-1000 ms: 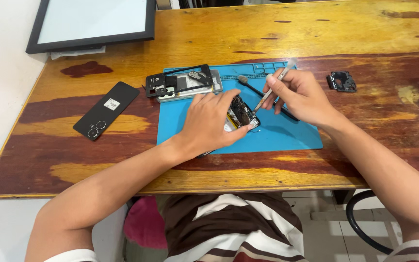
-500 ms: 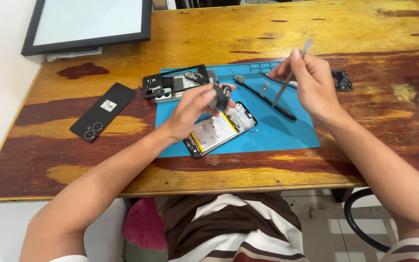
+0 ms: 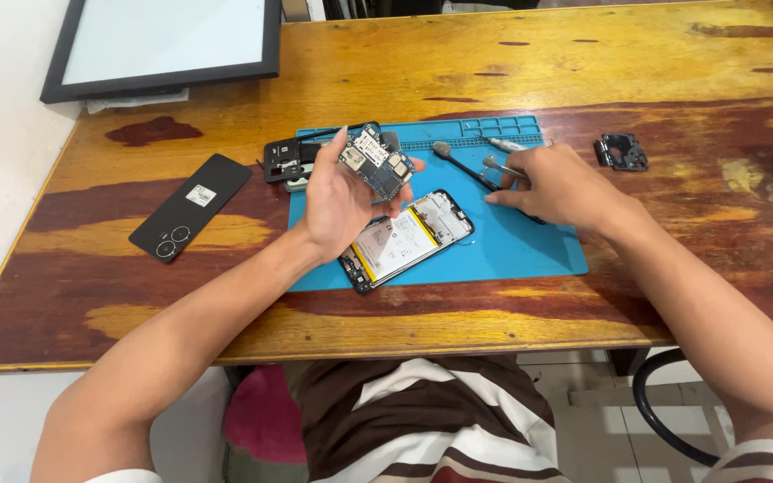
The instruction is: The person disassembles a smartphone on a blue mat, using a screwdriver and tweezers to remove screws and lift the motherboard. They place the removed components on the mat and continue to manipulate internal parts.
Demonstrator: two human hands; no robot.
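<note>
Left hand (image 3: 340, 201) is pinching a phone circuit board (image 3: 375, 162), lifted above the blue repair mat (image 3: 530, 246), component side facing up toward the camera. Its long axis runs diagonally, upper-left to lower-right. Right under it on the mat lies the opened phone (image 3: 409, 239), tilted with its long axis going lower-left to upper-right. Right hand (image 3: 558, 186) rests on the mat's right half, fingers curled around metal tweezers (image 3: 501, 165). A black back cover (image 3: 191, 206) sits left of the mat.

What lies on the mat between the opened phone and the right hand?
Head view: only bare blue mat between the opened phone and the right hand.
</note>
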